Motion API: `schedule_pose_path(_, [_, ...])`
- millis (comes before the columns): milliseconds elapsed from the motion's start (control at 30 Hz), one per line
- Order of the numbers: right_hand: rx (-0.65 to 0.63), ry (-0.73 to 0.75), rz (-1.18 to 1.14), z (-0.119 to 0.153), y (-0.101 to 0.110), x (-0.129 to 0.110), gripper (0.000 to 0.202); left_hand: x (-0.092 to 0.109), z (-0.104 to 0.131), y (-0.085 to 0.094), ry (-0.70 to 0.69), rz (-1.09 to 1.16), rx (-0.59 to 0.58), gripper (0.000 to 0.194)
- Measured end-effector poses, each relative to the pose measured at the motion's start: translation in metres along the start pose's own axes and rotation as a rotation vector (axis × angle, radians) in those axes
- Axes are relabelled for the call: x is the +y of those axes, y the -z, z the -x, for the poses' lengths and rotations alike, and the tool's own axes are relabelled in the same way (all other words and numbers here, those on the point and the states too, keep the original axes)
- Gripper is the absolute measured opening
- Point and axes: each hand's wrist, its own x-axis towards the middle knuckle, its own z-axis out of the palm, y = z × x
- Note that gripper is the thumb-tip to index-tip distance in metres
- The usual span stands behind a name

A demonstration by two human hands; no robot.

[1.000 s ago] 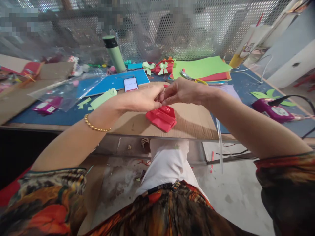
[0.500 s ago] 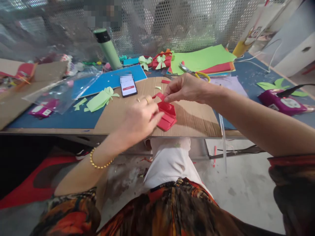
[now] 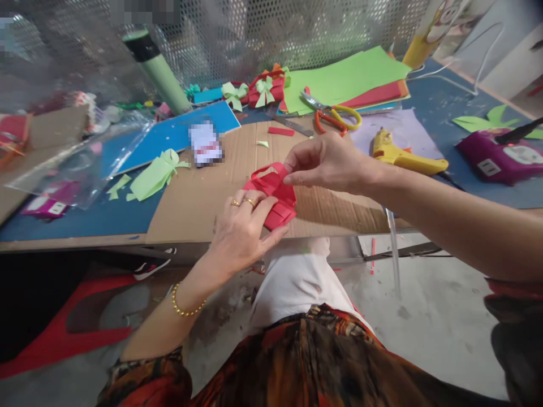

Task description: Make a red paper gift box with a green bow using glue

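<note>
The left hand [image 3: 246, 223], fingers loosely spread, is pressing the red paper piece [image 3: 283, 213] onto the cardboard [image 3: 190, 206]; the right hand [image 3: 326, 164] is pinching the red loop [image 3: 279, 168]. Even pressure is likely steadying the folds, a light pinch sparing the loop.

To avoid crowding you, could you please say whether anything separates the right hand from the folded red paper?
Nothing visible does: the right hand touches the folded red paper at its looped strip, and the left hand rests on it.
</note>
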Motion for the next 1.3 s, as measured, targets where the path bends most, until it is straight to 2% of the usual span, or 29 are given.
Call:
schedule_pose_path(300, [0.137, -0.056, 0.072, 0.034, -0.015, 0.000, 0.010, -0.001, 0.001, -0.001, 0.020, 0.030, -0.014, 0.045])
schedule_pose_path(500, [0.171, -0.136, -0.010, 0.050, -0.025, -0.003, 0.018, -0.001, 0.001, -0.002, 0.025, 0.024, -0.010, 0.044])
schedule_pose_path(700, [0.202, -0.142, -0.050, 0.055, -0.032, 0.003, 0.022, 0.000, 0.000, 0.001, 0.044, 0.045, -0.043, 0.042])
schedule_pose_path(1100, [0.153, -0.184, 0.038, 0.059, -0.022, -0.003, 0.020, 0.002, -0.003, 0.003, 0.056, 0.067, -0.075, 0.042])
schedule_pose_path(1300, [0.231, -0.144, 0.113, 0.059, -0.025, -0.001, 0.015, 0.003, -0.004, 0.004, 0.064, 0.070, -0.090, 0.042])
